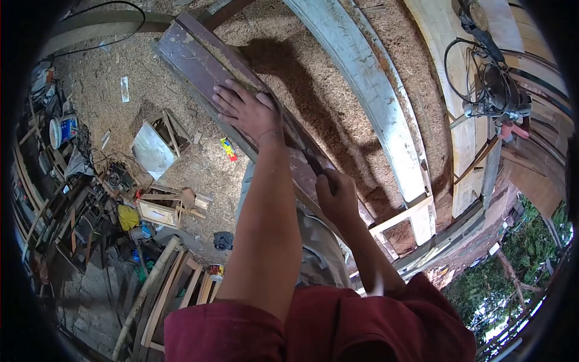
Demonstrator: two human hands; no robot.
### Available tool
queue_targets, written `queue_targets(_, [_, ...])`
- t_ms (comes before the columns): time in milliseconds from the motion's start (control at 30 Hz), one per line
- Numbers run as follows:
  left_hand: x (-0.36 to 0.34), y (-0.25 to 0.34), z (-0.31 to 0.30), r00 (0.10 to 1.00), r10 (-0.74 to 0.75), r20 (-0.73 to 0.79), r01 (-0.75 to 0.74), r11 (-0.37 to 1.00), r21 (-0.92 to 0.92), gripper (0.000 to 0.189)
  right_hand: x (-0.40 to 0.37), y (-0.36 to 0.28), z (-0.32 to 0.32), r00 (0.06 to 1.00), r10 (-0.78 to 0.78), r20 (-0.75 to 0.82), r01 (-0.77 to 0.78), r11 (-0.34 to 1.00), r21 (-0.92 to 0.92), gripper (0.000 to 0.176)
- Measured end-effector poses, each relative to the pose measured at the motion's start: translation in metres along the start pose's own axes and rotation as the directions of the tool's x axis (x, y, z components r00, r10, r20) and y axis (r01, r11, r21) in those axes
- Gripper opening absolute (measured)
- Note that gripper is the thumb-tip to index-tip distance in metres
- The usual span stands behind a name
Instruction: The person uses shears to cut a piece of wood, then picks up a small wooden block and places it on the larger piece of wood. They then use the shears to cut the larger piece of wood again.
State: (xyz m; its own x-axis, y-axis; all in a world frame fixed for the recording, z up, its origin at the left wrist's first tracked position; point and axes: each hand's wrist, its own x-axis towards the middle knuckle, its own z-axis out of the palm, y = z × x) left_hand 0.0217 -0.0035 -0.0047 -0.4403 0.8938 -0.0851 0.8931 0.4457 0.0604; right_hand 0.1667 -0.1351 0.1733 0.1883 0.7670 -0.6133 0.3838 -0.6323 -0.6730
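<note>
Maroon plank (pixel 192 60) at upper centre seems stiff, rather heavy, best held by its edges; left hand (pixel 252 113) lies open on it, right hand (pixel 338 198) grips dark tool (pixel 313 161).

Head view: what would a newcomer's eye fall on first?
The left hand spread on the purplish board at upper centre would likely catch it first, with the right hand gripping a dark tool at its lower right. Next comes the pale, brightly lit plank to their right.
</note>
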Motion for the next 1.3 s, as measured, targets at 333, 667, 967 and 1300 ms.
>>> queue_targets(333, [0.003, 0.004, -0.001, 1.000, 0.006, 0.007, -0.006, 1.000, -0.002, 0.085, 0.003, -0.006, 0.000, 0.999, 0.012, 0.038, -0.012, 1.000, 0.002, 0.023])
queue_targets(667, [0.001, 0.004, -0.003, 1.000, 0.009, 0.003, -0.009, 1.000, 0.009, 0.085, 0.003, -0.004, 0.005, 0.999, -0.043, -0.005, 0.044, 0.998, 0.054, 0.024])
queue_targets(967, [-0.003, -0.001, 0.000, 1.000, 0.019, 0.020, -0.020, 0.999, 0.036, 0.089, 0.003, -0.005, 0.012, 0.998, -0.043, -0.035, 0.046, 0.996, 0.074, 0.028])
queue_targets(1300, [0.001, 0.000, 0.004, 0.999, 0.037, -0.009, -0.037, 0.998, 0.043, 0.088, 0.013, -0.015, 0.004, 0.999, -0.034, 0.026, 0.034, 0.999, -0.001, 0.031])
